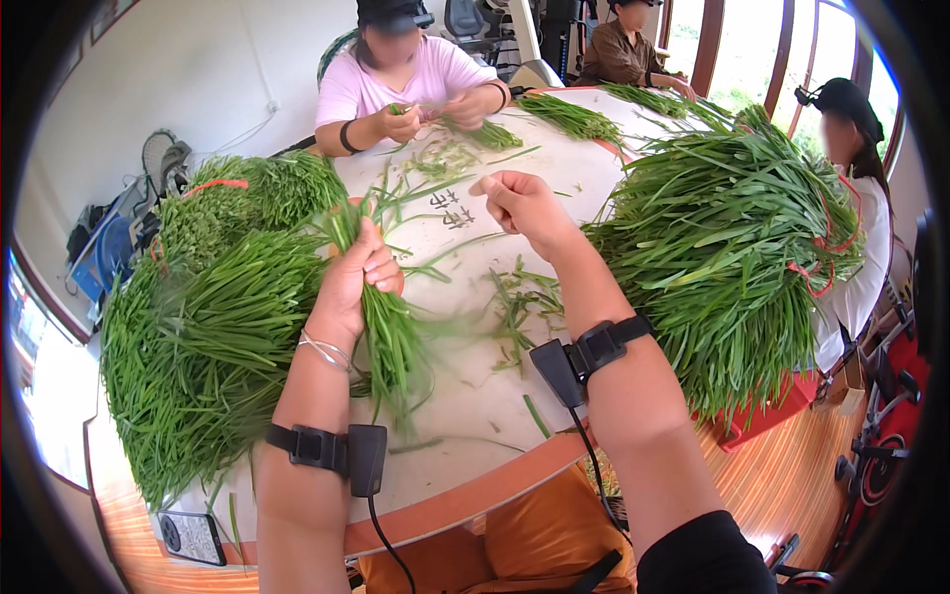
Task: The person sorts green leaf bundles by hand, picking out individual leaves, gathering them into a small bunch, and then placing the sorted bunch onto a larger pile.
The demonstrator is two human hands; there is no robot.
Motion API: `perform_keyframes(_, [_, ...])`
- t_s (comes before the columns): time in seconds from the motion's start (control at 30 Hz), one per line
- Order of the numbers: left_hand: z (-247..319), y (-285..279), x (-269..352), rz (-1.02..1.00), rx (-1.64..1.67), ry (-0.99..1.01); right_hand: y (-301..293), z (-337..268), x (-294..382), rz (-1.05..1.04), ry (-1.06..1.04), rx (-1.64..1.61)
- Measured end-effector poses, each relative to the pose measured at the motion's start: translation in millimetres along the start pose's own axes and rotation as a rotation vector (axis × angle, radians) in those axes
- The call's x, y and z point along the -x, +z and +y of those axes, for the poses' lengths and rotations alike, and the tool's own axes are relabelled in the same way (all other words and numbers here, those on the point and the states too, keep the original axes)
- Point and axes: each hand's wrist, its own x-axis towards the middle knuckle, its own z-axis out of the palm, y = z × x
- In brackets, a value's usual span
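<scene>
My left hand is closed around a bunch of green garlic chives, whose cut ends stick up above the fist and whose long leaves hang down over the table, blurred at their tips. My right hand is raised over the middle of the table to the right, fingers curled and thumb against the index finger; whether a thin piece lies between them I cannot tell. Loose chive scraps lie on the white tabletop between my forearms. Large heaps of chives stand on the left and the right.
A phone lies at the near left table edge. Across the table a person in pink handles chives; a second person sits far right, a third behind the right heap. Cables hang from my forearm straps. A red stool stands right.
</scene>
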Motion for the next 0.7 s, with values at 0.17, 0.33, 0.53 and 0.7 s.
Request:
perform_keyframes(0.17, [7.5,-8.4,4.6,-0.114,-0.119,-0.169,31.4,13.2,3.7,-0.14,-0.145,0.879])
perform_keyframes(0.33, [-3.0,-4.9,1.1,-0.051,-0.163,-0.154,48.0,42.3,3.0,-0.174,-0.205,1.089])
perform_keyframes(0.53, [-6.9,-9.8,-0.2,0.017,-0.251,-0.11,29.0,30.2,-4.4,-0.068,-0.124,1.058])
perform_keyframes(0.7, [-15.3,0.8,0.6,0.242,-0.336,-0.083,24.2,15.3,-3.2,-0.024,-0.047,0.305])
